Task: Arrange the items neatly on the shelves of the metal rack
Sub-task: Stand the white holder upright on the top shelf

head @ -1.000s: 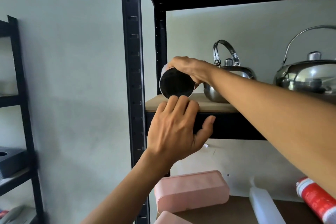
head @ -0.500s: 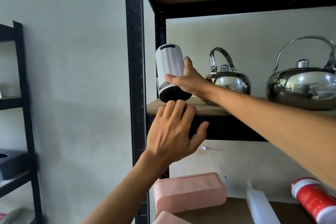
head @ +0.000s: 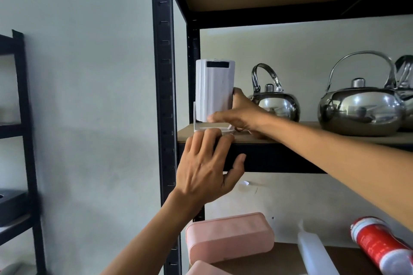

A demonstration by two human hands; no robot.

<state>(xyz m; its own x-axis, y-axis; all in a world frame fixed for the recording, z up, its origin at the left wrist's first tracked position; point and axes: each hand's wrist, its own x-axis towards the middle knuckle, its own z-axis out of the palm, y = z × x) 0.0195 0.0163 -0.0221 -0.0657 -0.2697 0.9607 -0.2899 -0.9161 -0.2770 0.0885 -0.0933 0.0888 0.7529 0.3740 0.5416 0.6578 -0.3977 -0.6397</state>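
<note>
A white cylindrical device [head: 214, 89] with a dark window near its top stands upright on a thin white stand at the left end of the rack's middle shelf [head: 263, 138]. My right hand [head: 241, 114] grips its lower right side, thumb across the front. My left hand [head: 207, 165] rests on the shelf's black front beam, fingertips over the edge touching the stand's base, thumb under the beam. Two steel kettles, a small one [head: 274, 102] and a larger one [head: 359, 111], stand to the right on the same shelf.
The rack's black upright post [head: 164, 96] stands just left of the device. On the shelf below lie pink lidded boxes [head: 230, 235], a white squeeze bottle [head: 315, 252] and a red can [head: 380, 245]. Another dark rack [head: 20, 118] stands at the far left.
The white device was tipped with its dark base toward me, then turned upright and set down on the shelf's left end. My left hand stayed at the beam.
</note>
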